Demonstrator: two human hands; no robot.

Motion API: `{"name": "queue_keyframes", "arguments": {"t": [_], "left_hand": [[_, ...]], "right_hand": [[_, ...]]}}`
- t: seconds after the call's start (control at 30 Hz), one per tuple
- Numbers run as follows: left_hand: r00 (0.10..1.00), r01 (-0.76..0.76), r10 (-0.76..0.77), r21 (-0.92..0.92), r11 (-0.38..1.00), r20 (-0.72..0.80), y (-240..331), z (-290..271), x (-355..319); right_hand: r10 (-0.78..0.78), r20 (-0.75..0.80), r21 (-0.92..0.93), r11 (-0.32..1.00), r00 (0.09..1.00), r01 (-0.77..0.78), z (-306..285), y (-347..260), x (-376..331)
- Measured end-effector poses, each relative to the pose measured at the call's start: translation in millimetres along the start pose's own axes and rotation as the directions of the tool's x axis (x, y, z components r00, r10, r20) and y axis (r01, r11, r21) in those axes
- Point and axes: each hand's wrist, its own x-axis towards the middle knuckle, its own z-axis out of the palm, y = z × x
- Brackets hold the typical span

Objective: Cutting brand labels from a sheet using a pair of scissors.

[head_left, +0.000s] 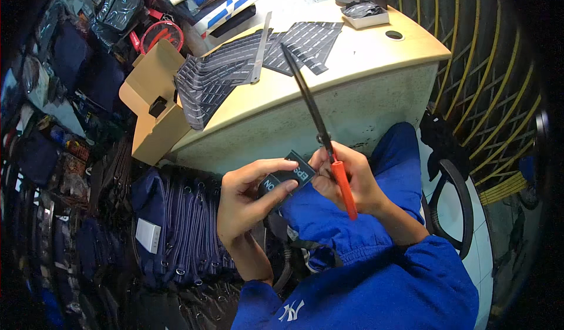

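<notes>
At frame centre, the left hand [244,198] pinches a small black fabric label [288,178] steady for trimming; the right hand [346,180], clamped on red-handled scissors [320,124], angles the blades toward the desk [376,48] above.

Person wearing bright blue trousers and a matching blue top with a white embroidered emblem; forearms bare, sleeves short.

The patch [286,179] sits between the left hand [247,198] and right hand [346,180], above the lap. Scissors [317,121] rise from the right hand toward the table [376,60] behind. Fabric pieces [235,71] lie on it; a cardboard box [150,107] stands left.
</notes>
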Motion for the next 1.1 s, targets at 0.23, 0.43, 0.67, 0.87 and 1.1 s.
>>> {"name": "queue_keyframes", "arguments": {"t": [0.23,0.43,0.67,0.87,1.1], "left_hand": [[0.994,0.013,-0.021,0.078,0.997,0.103,-2,-4,-2],[0.995,-0.003,0.004,-0.002,1.0,0.102,-2,6,0],[0.999,0.052,-0.052,-0.003,0.999,0.002,-2,0,-4],[0.989,-0.056,0.051,-0.034,0.998,-0.138,2,-11,-13],[0.988,-0.149,0.151,0.049,0.988,-0.037,6,-22,-18]], "right_hand": [[0.048,-0.069,-0.065,0.997,0.996,-0.052,8,-7,3],[0.046,-0.162,-0.061,0.997,0.986,-0.056,6,-10,4],[0.014,0.026,0.047,0.999,1.0,-0.015,-11,-7,1],[0.193,0.132,-0.097,0.979,0.972,-0.181,-45,-14,-18],[0.533,0.409,-0.607,0.765,0.741,-0.215,-75,-56,-2]]}}
